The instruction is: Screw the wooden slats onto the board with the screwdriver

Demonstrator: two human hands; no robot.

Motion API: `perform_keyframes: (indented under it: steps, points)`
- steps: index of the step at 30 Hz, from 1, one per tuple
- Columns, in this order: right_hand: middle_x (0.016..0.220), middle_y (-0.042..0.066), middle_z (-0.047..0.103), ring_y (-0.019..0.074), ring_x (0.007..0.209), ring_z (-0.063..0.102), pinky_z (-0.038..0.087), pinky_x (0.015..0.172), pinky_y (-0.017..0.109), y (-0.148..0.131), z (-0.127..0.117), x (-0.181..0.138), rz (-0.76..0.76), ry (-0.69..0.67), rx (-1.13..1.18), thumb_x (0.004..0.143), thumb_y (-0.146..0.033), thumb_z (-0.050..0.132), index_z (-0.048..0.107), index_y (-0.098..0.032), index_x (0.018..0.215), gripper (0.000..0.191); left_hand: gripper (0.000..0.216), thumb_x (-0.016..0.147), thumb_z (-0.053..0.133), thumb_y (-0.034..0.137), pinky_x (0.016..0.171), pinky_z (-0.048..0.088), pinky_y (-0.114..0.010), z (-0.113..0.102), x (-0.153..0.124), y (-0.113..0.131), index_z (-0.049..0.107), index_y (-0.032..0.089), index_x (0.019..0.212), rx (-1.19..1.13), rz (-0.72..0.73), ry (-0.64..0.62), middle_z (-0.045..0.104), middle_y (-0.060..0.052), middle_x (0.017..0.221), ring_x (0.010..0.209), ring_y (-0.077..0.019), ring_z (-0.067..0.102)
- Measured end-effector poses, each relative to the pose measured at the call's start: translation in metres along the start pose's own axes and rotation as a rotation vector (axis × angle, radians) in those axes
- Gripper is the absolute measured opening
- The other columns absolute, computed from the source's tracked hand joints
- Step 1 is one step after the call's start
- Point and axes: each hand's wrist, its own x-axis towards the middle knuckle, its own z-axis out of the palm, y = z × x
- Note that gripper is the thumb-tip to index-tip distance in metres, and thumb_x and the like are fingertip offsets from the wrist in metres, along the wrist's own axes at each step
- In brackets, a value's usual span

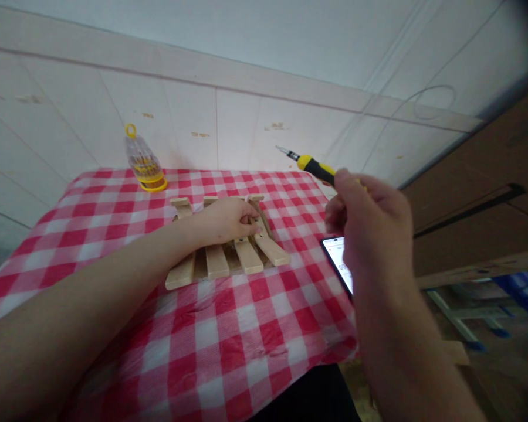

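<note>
A screwdriver (pixel 317 168) with a yellow and black handle is gripped in my right hand (pixel 374 217), raised above the table's right side. Its metal tip points up and to the left, apart from the wood. My left hand (pixel 229 220) rests over a small wooden slatted piece (pixel 249 256) lying on the table. Thumb and fingers of that hand come together at the rightmost slat, by a small dark spot. What they pinch, if anything, is too small to make out. The hand and forearm hide part of the left and middle slats.
A clear bottle-shaped case of bits (pixel 145 161) with a yellow base and ring stands at the back left. A lit phone (pixel 338 261) lies at the right edge, partly behind my right hand. Red-checked cloth (pixel 220 340) covers the table, with wooden drawers (pixel 475 199) to the right.
</note>
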Motion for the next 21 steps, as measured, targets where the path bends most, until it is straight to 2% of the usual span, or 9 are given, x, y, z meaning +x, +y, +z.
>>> perform_keyframes:
  steps: [3,4,6,8,11,14,18,21]
  points:
    - [0.066,-0.006,0.058,0.0104,0.051,0.054,0.036,0.046,0.024,0.041,0.018,-0.019,0.131,0.039,0.391,0.083,-0.045,0.063,0.058,-0.024,0.089,0.022,0.025,0.085,0.054,0.034,0.063,0.035,-0.024,-0.004,-0.003,0.002,0.071,0.017,0.091,-0.036,0.011,-0.011,0.067,-0.005,0.083,0.070,-0.0147,0.056]
    - [0.069,-0.005,0.060,0.0100,0.055,0.056,0.039,0.047,0.023,0.054,0.026,-0.020,0.185,0.060,0.481,0.082,-0.043,0.063,0.057,-0.024,0.090,0.022,0.025,0.085,0.054,0.034,0.064,0.036,-0.023,-0.007,-0.005,0.003,0.071,0.018,0.094,-0.066,0.004,-0.031,0.068,-0.005,0.086,0.071,-0.0146,0.057]
    - [0.065,-0.007,0.056,0.0078,0.053,0.054,0.039,0.048,0.021,0.076,0.041,-0.021,0.363,0.060,0.637,0.081,-0.042,0.063,0.053,-0.022,0.079,0.023,0.032,0.083,0.055,0.034,0.063,0.038,-0.022,-0.017,-0.013,0.006,0.068,0.019,0.108,-0.159,-0.031,-0.119,0.069,-0.004,0.088,0.071,-0.0139,0.058]
    - [0.060,-0.008,0.054,0.0075,0.050,0.053,0.041,0.048,0.021,0.088,0.054,-0.020,0.543,-0.005,0.729,0.081,-0.043,0.061,0.051,-0.021,0.076,0.024,0.049,0.079,0.056,0.033,0.062,0.040,-0.021,-0.030,-0.023,0.010,0.060,0.020,0.126,-0.275,-0.087,-0.250,0.070,-0.003,0.087,0.070,-0.0139,0.060]
    - [0.058,-0.008,0.056,0.0078,0.049,0.054,0.043,0.049,0.021,0.093,0.063,-0.022,0.596,-0.048,0.715,0.076,-0.039,0.066,0.053,-0.020,0.074,0.023,0.063,0.073,0.058,0.032,0.065,0.044,-0.021,-0.053,-0.039,0.016,0.051,0.020,0.135,-0.439,-0.159,-0.349,0.070,-0.004,0.090,0.079,-0.0165,0.063]
    - [0.058,-0.007,0.058,0.0095,0.051,0.058,0.045,0.049,0.022,0.094,0.065,-0.028,0.611,-0.068,0.763,0.074,-0.038,0.067,0.055,-0.020,0.075,0.022,0.053,0.073,0.059,0.035,0.067,0.046,-0.022,-0.073,-0.050,0.022,0.056,0.019,0.123,-0.481,-0.176,-0.298,0.069,-0.006,0.096,0.086,-0.0181,0.064]
    - [0.058,-0.007,0.059,0.0100,0.050,0.057,0.045,0.049,0.022,0.096,0.064,-0.030,0.591,-0.088,0.782,0.073,-0.038,0.067,0.056,-0.020,0.075,0.022,0.037,0.078,0.056,0.039,0.063,0.046,-0.022,-0.091,-0.063,0.031,0.057,0.016,0.107,-0.380,-0.246,-0.196,0.069,-0.008,0.095,0.076,-0.0151,0.062]
    - [0.056,-0.008,0.055,0.0095,0.048,0.054,0.043,0.047,0.022,0.097,0.062,-0.028,0.541,-0.114,0.770,0.075,-0.042,0.063,0.053,-0.020,0.073,0.023,0.035,0.081,0.054,0.041,0.065,0.047,-0.024,-0.096,-0.079,0.041,0.056,0.015,0.105,-0.341,-0.284,-0.083,0.068,-0.009,0.097,0.075,-0.0140,0.060]
